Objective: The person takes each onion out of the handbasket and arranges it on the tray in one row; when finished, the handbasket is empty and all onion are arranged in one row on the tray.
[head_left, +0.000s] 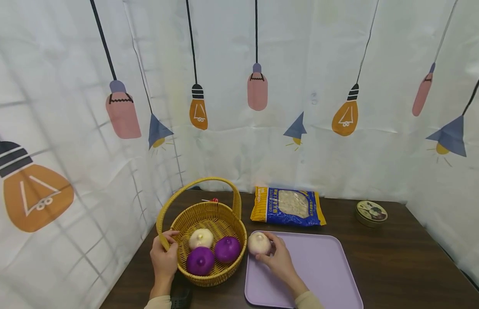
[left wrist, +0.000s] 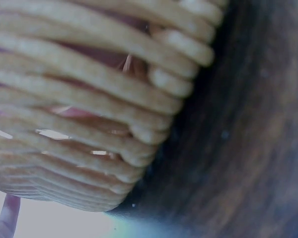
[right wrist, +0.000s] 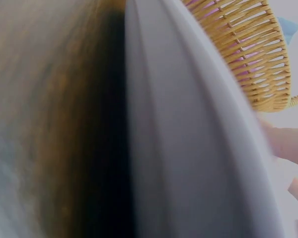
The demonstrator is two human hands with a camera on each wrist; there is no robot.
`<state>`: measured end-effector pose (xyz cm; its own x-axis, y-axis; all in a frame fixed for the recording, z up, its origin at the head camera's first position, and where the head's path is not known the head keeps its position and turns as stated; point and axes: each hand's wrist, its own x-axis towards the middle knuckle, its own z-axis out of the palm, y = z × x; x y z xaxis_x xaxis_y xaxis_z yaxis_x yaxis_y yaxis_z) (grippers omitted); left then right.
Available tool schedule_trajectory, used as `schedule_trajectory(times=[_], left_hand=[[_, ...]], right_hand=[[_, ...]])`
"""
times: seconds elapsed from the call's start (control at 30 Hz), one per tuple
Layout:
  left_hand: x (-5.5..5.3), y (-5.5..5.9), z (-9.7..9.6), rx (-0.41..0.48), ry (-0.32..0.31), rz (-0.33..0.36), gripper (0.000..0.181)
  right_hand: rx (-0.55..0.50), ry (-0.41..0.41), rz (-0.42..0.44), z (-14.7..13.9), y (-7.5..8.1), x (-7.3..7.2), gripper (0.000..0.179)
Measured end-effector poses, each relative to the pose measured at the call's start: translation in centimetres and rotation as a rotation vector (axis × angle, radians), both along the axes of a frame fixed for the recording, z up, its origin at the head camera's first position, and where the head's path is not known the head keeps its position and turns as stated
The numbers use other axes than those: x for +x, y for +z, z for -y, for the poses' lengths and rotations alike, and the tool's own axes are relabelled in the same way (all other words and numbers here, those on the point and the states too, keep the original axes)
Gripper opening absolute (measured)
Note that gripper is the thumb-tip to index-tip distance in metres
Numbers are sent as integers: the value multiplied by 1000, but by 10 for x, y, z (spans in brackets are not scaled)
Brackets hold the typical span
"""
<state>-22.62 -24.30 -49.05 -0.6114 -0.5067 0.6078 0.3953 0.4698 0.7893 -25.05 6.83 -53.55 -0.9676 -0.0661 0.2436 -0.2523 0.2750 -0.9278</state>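
Note:
A yellow wicker basket [head_left: 212, 281] with a tall arched handle stands left of the lilac tray [head_left: 316, 266]. In it lie a white onion [head_left: 201, 238] and two purple onions, one in front [head_left: 200, 261] and one to the right [head_left: 227, 249]. My left hand [head_left: 164, 259] grips the basket at the left foot of its handle. Over the tray's far left corner, my right hand [head_left: 279, 262] holds another white onion [head_left: 259, 243] between thumb and fingers. Basket weave [left wrist: 64, 99] fills much of the left wrist view. The tray's edge [right wrist: 188, 124] crosses the right wrist view.
Behind the tray lies a blue and yellow bag of pasta [head_left: 291, 207]. A round tin [head_left: 371, 213] sits at the back right of the dark wooden table [head_left: 401, 262]. A small red item [head_left: 214, 200] shows behind the basket. A patterned curtain [head_left: 231, 150] hangs behind the table.

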Motion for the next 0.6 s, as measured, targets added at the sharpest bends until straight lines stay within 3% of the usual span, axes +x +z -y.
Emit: schedule_trajectory(times=[0.13, 0.33, 0.6], left_hand=[[4, 6, -3, -5, -6, -12, 13], [3, 4, -2, -1, -5, -14, 13], [4, 5, -3, 6, -7, -8, 14]], right_hand=[[17, 22, 0, -1, 2, 0, 73], [17, 72, -6, -3, 1, 0, 74], [1, 68, 7, -4, -3, -3, 74]])
